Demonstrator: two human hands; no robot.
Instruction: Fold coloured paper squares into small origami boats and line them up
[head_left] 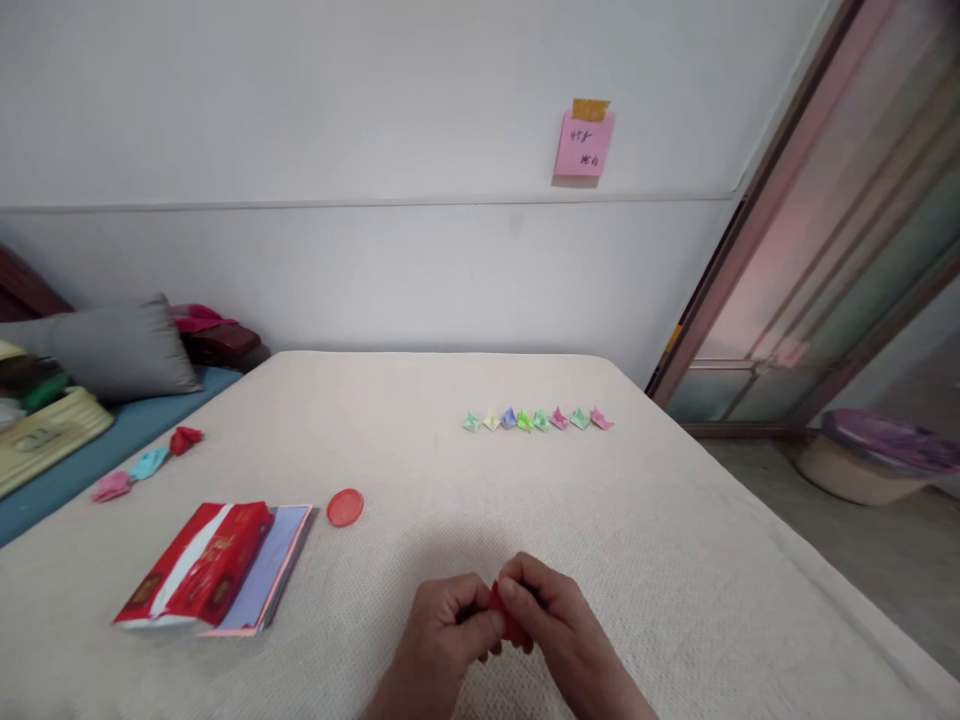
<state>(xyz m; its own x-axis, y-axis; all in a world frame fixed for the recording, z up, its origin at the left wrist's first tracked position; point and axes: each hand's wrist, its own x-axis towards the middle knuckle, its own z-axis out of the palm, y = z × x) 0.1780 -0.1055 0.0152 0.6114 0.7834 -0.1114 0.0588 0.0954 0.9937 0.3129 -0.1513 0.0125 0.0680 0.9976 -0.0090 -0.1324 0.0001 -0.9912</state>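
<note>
Because creasing needs two-sided pressure, my left hand (448, 630) and right hand (556, 625) together pinched the red paper (503, 611).

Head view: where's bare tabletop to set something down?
Bare: the right side of the table, between the row of folded pieces and the right hand, which pinches red paper with the left hand; the middle, between red disc and that row. Crowded: left, around red packet and loose folds.

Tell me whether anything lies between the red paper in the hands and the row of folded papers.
Nothing visible does. The left hand and right hand hold the red paper; only cloth lies between it and the row of folded papers.
</note>
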